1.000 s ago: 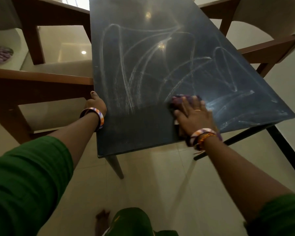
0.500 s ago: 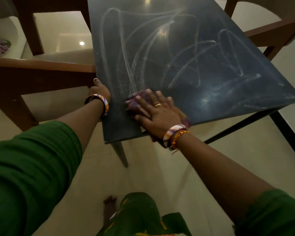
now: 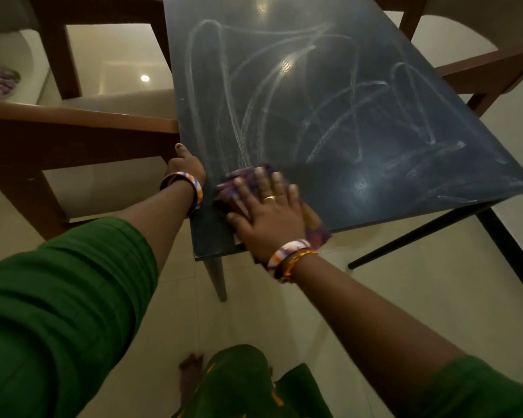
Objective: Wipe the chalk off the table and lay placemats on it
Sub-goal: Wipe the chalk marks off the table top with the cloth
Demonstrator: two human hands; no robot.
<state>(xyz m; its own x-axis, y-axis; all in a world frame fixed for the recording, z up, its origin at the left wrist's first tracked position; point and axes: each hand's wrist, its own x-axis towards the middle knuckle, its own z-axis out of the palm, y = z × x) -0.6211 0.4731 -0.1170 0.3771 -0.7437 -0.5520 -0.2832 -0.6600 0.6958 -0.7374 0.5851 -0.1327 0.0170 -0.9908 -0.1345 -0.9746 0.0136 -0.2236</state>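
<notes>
Head view: right hand (image 3: 267, 214), grip flat with fingers straight, presses purple cloth (image 3: 242, 184) onto chalked table (image 3: 360, 182) at 6 o'clock; left hand (image 3: 185, 165) clasps the 9 o'clock edge.

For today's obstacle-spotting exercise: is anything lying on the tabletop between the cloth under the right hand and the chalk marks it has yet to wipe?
Nothing visible. The right hand presses the cloth flat on the table, and the chalk marks begin just beyond it on bare surface. The left hand grips the table's side edge, out of the way.
</notes>
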